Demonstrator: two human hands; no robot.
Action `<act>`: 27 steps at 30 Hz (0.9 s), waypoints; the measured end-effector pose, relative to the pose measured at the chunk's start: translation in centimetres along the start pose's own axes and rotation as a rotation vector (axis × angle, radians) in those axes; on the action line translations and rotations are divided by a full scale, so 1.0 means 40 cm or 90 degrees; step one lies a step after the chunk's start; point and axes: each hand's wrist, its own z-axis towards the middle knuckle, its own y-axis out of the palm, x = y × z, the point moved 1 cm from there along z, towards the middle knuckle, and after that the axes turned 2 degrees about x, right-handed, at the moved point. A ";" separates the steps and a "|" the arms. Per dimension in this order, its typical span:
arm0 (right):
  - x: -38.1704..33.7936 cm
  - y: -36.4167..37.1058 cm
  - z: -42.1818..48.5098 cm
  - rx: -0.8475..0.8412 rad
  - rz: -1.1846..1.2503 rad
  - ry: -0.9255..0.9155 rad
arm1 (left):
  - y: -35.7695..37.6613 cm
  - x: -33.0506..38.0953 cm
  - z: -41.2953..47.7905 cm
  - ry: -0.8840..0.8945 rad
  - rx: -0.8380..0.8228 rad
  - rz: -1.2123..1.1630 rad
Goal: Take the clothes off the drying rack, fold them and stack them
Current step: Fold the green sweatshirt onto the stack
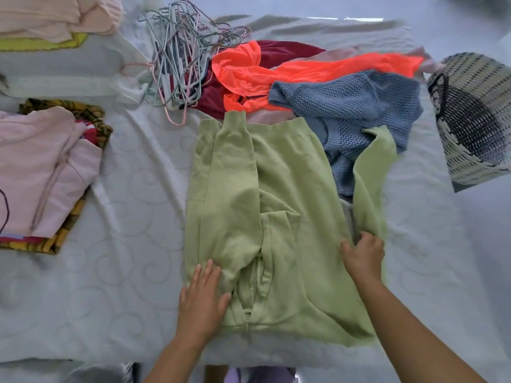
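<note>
White quilted bed: pale green fleece hoodie lies flat.
Left hand presses it, fingers straight; right hand grips its sleeve, fingers curled.

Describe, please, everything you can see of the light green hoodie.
The light green hoodie is fleece-like cloth, lying flat on the white quilted bed cover, ribbed hem away from the person, hood and drawstring nearest. One sleeve is folded over the body, cuff towards the hem. The left hand presses flat on it; the right hand grips the other sleeve. That sleeve overlaps a blue knit sweater.
</note>
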 end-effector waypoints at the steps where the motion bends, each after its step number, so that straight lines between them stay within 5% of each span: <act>1: 0.009 0.001 -0.001 -0.040 0.011 0.000 | 0.000 -0.004 0.003 0.002 0.002 0.007; 5: 0.018 -0.014 -0.019 -0.125 -0.060 -0.038 | -0.015 0.008 0.006 0.049 0.103 0.021; 8: 0.012 -0.032 -0.011 -0.079 -0.018 -0.117 | 0.002 0.055 -0.005 0.170 0.187 -0.053; 10: 0.016 -0.052 -0.007 0.019 0.020 -0.132 | -0.001 0.114 -0.013 0.195 0.156 -0.186; 12: 0.037 -0.070 -0.001 0.050 0.057 0.000 | -0.002 0.162 -0.004 0.202 0.110 -0.228; 16: 0.092 -0.092 0.018 -0.138 0.313 0.227 | -0.024 0.257 0.056 0.240 0.040 -0.228; 21: 0.096 -0.152 0.007 -0.264 0.446 0.172 | -0.055 0.416 0.094 0.235 -0.074 -0.311; 27: 0.016 -0.211 -0.050 -0.415 0.601 0.034 | -0.024 0.518 0.006 0.146 -0.299 -0.716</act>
